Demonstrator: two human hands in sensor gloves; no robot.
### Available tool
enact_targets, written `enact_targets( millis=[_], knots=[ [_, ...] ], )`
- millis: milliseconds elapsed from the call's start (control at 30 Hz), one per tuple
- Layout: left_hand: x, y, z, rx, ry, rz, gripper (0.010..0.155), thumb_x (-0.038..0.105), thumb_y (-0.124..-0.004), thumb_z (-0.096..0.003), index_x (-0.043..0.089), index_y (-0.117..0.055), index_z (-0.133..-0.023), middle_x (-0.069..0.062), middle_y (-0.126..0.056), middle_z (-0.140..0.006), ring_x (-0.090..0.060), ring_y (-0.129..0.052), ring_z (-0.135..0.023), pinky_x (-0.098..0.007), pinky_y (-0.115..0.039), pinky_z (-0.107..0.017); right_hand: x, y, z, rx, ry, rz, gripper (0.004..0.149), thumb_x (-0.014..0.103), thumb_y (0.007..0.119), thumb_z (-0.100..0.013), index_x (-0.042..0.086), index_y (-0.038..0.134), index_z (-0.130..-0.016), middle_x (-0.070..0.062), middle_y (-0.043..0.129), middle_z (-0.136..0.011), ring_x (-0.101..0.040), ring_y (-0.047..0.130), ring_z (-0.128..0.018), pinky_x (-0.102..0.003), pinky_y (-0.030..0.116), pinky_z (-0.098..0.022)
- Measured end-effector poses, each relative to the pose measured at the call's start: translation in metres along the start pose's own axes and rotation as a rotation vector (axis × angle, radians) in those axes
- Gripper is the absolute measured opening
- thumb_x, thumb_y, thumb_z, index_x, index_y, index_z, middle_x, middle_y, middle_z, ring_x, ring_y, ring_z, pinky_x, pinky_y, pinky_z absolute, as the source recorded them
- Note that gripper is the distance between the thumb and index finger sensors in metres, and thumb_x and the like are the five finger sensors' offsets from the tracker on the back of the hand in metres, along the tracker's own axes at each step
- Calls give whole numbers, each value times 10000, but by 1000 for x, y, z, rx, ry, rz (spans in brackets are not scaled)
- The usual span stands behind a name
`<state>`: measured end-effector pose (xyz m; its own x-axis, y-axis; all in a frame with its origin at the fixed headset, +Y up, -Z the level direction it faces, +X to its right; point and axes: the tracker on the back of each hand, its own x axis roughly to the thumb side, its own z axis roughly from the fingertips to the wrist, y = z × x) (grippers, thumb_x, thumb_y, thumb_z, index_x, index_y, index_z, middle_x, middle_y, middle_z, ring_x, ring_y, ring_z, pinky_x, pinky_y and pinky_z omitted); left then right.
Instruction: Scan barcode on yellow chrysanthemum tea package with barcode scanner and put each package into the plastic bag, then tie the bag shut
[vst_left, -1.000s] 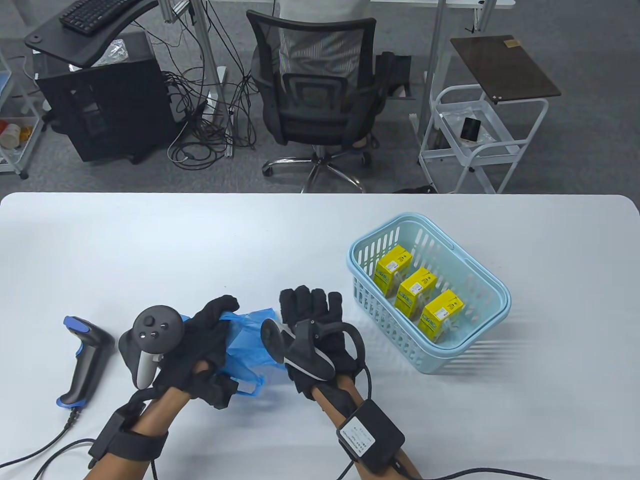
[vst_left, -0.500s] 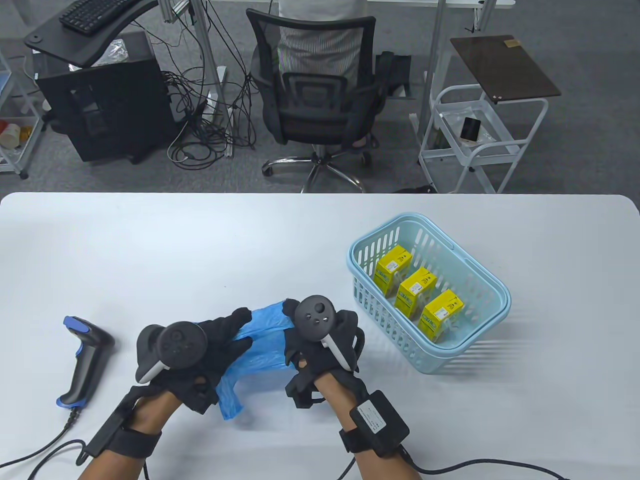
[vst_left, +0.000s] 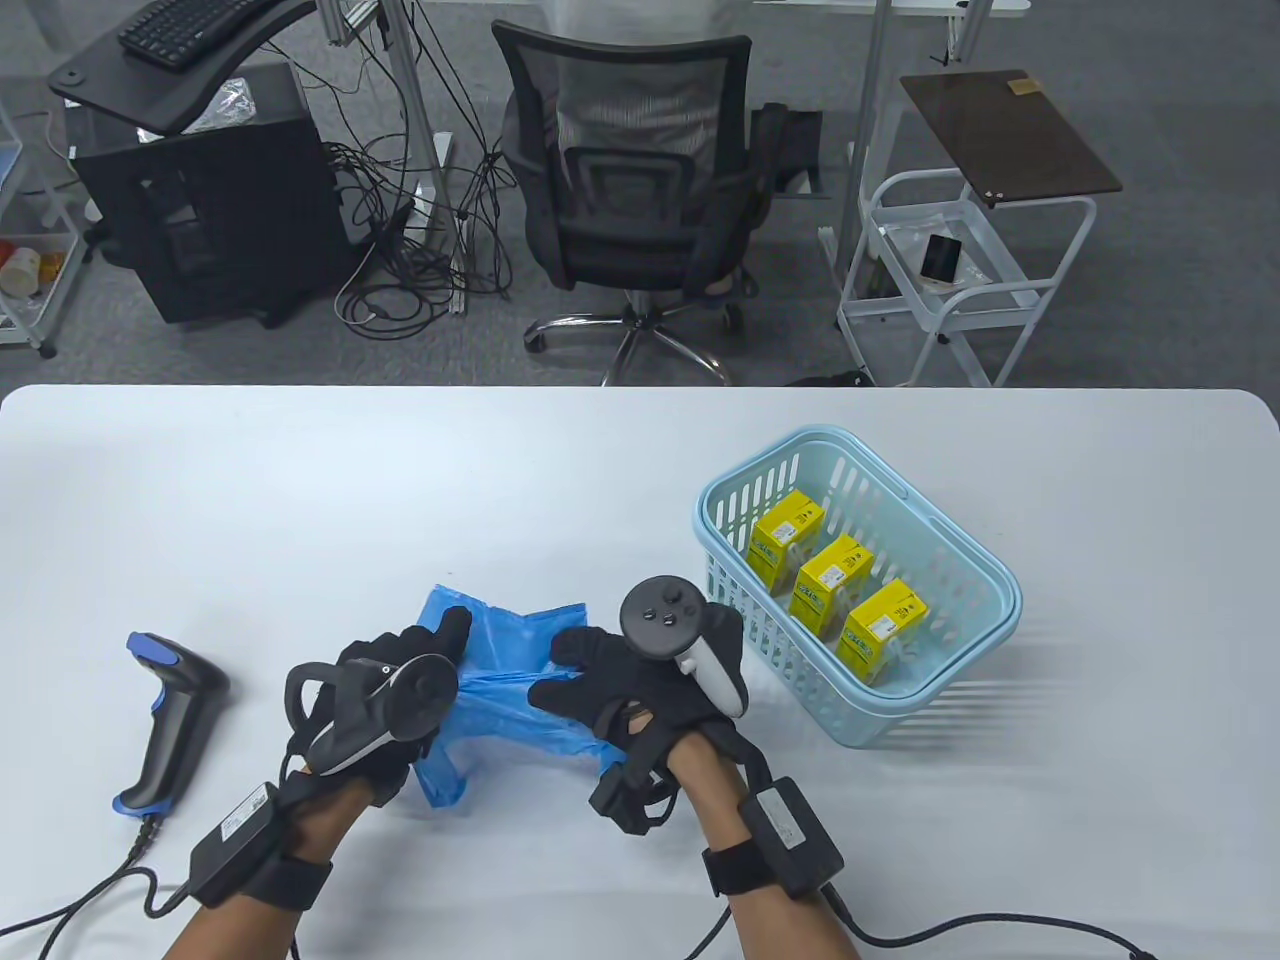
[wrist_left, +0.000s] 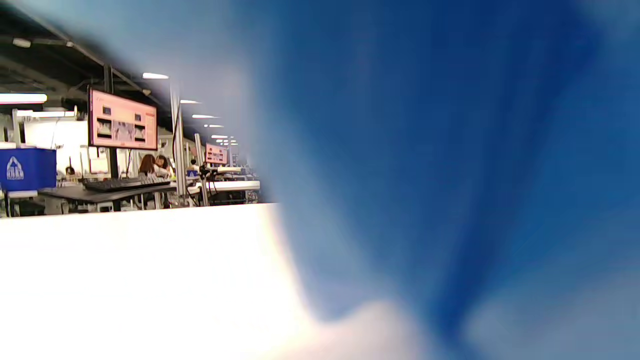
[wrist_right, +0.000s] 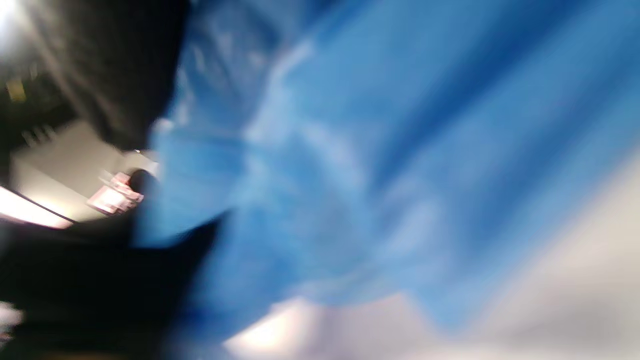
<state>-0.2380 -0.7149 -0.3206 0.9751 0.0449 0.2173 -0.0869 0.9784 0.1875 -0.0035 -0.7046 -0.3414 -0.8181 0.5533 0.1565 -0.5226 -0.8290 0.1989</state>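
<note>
A crumpled blue plastic bag (vst_left: 505, 680) lies on the white table (vst_left: 400, 480) near the front edge, held between both hands. My left hand (vst_left: 400, 670) grips its left side and my right hand (vst_left: 600, 690) grips its right side. The bag fills the left wrist view (wrist_left: 425, 165) and the right wrist view (wrist_right: 350, 165) as a blue blur. Three yellow tea packages (vst_left: 786, 538) (vst_left: 829, 578) (vst_left: 879, 627) stand in a light blue basket (vst_left: 960, 690) to the right. The black and blue barcode scanner (vst_left: 170, 715) lies at the far left, untouched.
The scanner's cable (vst_left: 70, 900) runs off the table's front left corner. Glove cables (vst_left: 1000, 925) trail from my right wrist along the front edge. An office chair (vst_left: 630, 190) and a white cart (vst_left: 950, 270) stand beyond the table's far edge.
Both hands have turned and pulled apart, spreading the blue bag wider. The bag's top now sticks up between them. Basket, packages and scanner have not moved.
</note>
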Motion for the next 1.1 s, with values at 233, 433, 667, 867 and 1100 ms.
enact_targets(
  millis=[233, 433, 667, 867, 1100],
  knots=[
    [2, 2, -3, -151, 80, 63, 549, 448, -669, -441, 283, -686, -964, 84, -955, -567, -157, -997, -312, -464, -874, -383, 65, 10, 41, -213, -215, 432, 896, 629, 824, -276, 254, 466, -1006, -109, 539, -1093, -435, 617, -977, -672, 472, -725],
    [6, 8, 4, -305, 86, 265, 593, 462, -664, -448, 274, -613, -1008, 21, -921, -726, -239, -1008, -479, -516, -828, -481, 71, 42, 26, -288, -173, 636, 571, 400, 773, -384, 268, 635, -922, 9, 862, -902, -284, 949, -779, -552, 676, -688],
    [21, 14, 8, -84, -40, 108, 663, 349, -766, -440, 294, -491, -1041, -3, -597, -1107, -329, -729, -991, -586, -607, -730, 45, 44, 12, -230, -102, 433, 461, 301, 674, -408, 253, 682, -866, 75, 933, -636, -141, 998, -446, -469, 794, -592],
    [27, 11, 11, -48, -125, 268, 507, 323, -747, -440, 289, -717, -945, 75, -1009, -646, -137, -1047, -330, -431, -895, -426, 26, 42, 0, -175, -9, 298, 475, 324, 651, -408, 219, 658, -871, 64, 917, -566, -119, 970, -331, -450, 831, -518],
    [31, -9, 7, -190, -198, 105, 809, 622, -767, -342, 261, -535, -1028, 108, -926, -564, -107, -923, -245, -429, -860, -360, 14, 32, -2, -111, 28, 120, 491, 368, 670, -402, 212, 663, -868, 81, 919, -515, -98, 956, -275, -424, 852, -483]
  ],
)
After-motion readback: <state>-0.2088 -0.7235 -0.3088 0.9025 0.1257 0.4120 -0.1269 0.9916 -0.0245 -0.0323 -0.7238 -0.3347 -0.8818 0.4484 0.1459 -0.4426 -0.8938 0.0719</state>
